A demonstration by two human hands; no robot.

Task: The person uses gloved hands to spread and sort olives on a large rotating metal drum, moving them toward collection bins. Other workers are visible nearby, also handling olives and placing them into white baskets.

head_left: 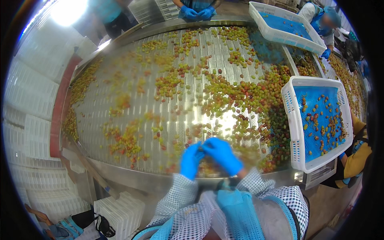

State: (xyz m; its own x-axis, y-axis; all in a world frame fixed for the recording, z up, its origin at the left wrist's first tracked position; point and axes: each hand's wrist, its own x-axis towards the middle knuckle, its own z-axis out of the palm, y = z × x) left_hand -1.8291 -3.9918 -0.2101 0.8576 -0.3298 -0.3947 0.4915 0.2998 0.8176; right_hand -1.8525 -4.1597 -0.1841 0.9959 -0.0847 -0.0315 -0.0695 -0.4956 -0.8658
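Observation:
Two blue-gloved hands meet over the near edge of a perforated metal sorting table (99, 126). My left hand (191, 160) and my right hand (222, 156) have their fingertips close together around something small and dark, too small to name; which hand grips it is unclear. Loose green and red fruits, like grapes (252, 96), are scattered over the table, thickest to the right of my hands. Some of them look blurred. Another cluster of the fruits (126, 144) lies left of my left hand.
A white plastic crate (295, 163) with a blue lining and scattered fruits stands at the right; a second crate (261, 28) is at the far right. Co-workers' gloved hands (198, 13) are across the table. More people are at right and lower left. Stacked white crates (117, 214) stand lower left.

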